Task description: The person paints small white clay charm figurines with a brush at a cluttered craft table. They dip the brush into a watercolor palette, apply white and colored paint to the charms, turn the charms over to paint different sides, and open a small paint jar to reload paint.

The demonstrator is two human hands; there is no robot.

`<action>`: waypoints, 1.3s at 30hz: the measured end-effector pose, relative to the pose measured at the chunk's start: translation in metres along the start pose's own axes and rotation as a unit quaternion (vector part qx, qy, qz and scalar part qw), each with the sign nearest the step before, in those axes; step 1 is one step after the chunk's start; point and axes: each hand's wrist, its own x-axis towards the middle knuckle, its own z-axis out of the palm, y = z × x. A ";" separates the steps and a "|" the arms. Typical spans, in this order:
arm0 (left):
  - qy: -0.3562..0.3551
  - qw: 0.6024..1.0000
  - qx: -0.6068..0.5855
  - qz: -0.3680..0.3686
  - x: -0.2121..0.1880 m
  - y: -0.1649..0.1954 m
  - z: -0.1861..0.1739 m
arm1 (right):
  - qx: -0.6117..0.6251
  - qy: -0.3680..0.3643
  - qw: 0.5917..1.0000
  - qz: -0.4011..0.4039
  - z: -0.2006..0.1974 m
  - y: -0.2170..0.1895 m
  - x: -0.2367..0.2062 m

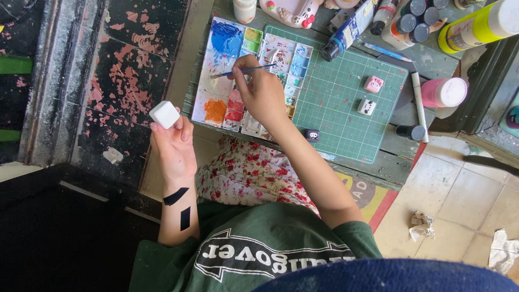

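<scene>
Matt white cube [164, 114]; glossy plastic palette [216, 70]

Two hands at work: the left hand [172, 141] grips one white cube [164, 114], the right hand [263, 94] one paintbrush [243, 70]. At two o'clock, three small painted cubes: pink [373, 84], white [366, 106], black [312, 135]. One green cutting mat [346, 130], one paint palette [224, 75].

Paint palette [227, 81] lies on the desk [427, 59] at its left edge, overlapping the left side of the cutting mat [346, 108]. Three small cubes [366, 106] sit on the mat, right of the palette. Bottles [411, 21] stand along the far edge. Pen [420, 105] lies right of the mat.
</scene>
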 end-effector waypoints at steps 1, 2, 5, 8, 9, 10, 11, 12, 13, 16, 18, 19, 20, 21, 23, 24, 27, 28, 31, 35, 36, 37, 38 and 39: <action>0.002 1.000 0.003 -0.006 -0.001 -0.001 0.000 | -0.007 -0.002 1.000 -0.003 0.000 0.000 0.000; 0.003 1.000 0.005 -0.011 -0.001 -0.001 0.001 | -0.015 -0.003 1.000 -0.007 0.000 0.000 0.001; -0.007 1.000 0.002 0.002 -0.002 -0.003 0.003 | -0.044 -0.001 0.999 -0.020 -0.001 0.002 0.000; 0.003 1.000 0.000 -0.020 -0.003 -0.004 0.006 | 0.011 0.017 0.999 -0.038 -0.007 0.005 -0.006; -0.008 0.999 -0.020 -0.030 -0.004 -0.006 0.008 | 0.042 0.026 0.998 -0.049 -0.011 0.007 -0.008; -0.018 0.998 -0.041 -0.039 -0.004 -0.008 0.011 | 0.148 0.018 0.988 -0.038 -0.017 0.009 -0.012; -0.027 0.997 -0.061 -0.048 -0.004 -0.010 0.014 | 0.252 0.009 0.967 -0.025 -0.023 0.011 -0.017; -0.034 0.995 -0.074 -0.060 -0.005 -0.012 0.018 | 0.353 -0.001 0.936 -0.012 -0.030 0.014 -0.022; -0.042 0.993 -0.088 -0.072 -0.006 -0.016 0.022 | 0.374 0.004 0.927 0.003 -0.038 0.016 -0.030; -0.061 0.989 -0.081 -0.111 -0.007 -0.030 0.037 | 0.432 0.017 0.901 0.036 -0.061 0.021 -0.060; -0.080 0.985 -0.076 -0.131 -0.011 -0.041 0.048 | 0.467 0.026 0.883 0.044 -0.070 0.022 -0.084; -0.095 0.983 -0.082 -0.136 -0.012 -0.048 0.054 | 0.466 0.032 0.883 0.042 -0.073 0.023 -0.093; -0.110 0.980 -0.087 -0.141 -0.014 -0.054 0.059 | 0.466 0.037 0.883 0.038 -0.076 0.024 -0.101; -0.119 0.979 -0.085 -0.145 -0.016 -0.060 0.064 | 0.465 0.042 0.884 0.034 -0.079 0.026 -0.108; -0.137 0.976 -0.080 -0.152 -0.020 -0.071 0.073 | 0.424 0.050 0.904 0.027 -0.085 0.031 -0.116; -0.137 0.975 -0.072 -0.160 -0.023 -0.075 0.077 | 0.404 0.053 0.913 0.023 -0.089 0.034 -0.118; -0.144 0.971 -0.058 -0.181 -0.031 -0.084 0.088 | 0.410 0.088 0.908 0.017 -0.103 0.044 -0.122; -0.151 0.969 -0.062 -0.185 -0.032 -0.086 0.091 | 0.416 0.094 0.904 0.010 -0.107 0.046 -0.124; -0.154 0.967 -0.058 -0.196 -0.035 -0.089 0.098 | 0.410 0.095 0.907 -0.009 -0.114 0.052 -0.131; -0.173 0.965 -0.045 -0.192 -0.037 -0.091 0.102 | 0.392 0.111 0.913 0.001 -0.122 0.057 -0.135; -0.173 0.965 -0.040 -0.194 -0.037 -0.092 0.103 | 0.401 0.127 0.907 0.008 -0.124 0.058 -0.135; -0.173 0.965 -0.034 -0.196 -0.037 -0.093 0.104 | 0.398 0.132 0.908 0.003 -0.125 0.058 -0.137; -0.173 0.965 -0.028 -0.197 -0.037 -0.094 0.104 | 0.395 0.137 0.908 -0.001 -0.124 0.056 -0.139; -0.178 0.964 -0.022 -0.194 -0.037 -0.095 0.105 | 0.392 0.143 0.909 -0.006 -0.123 0.054 -0.142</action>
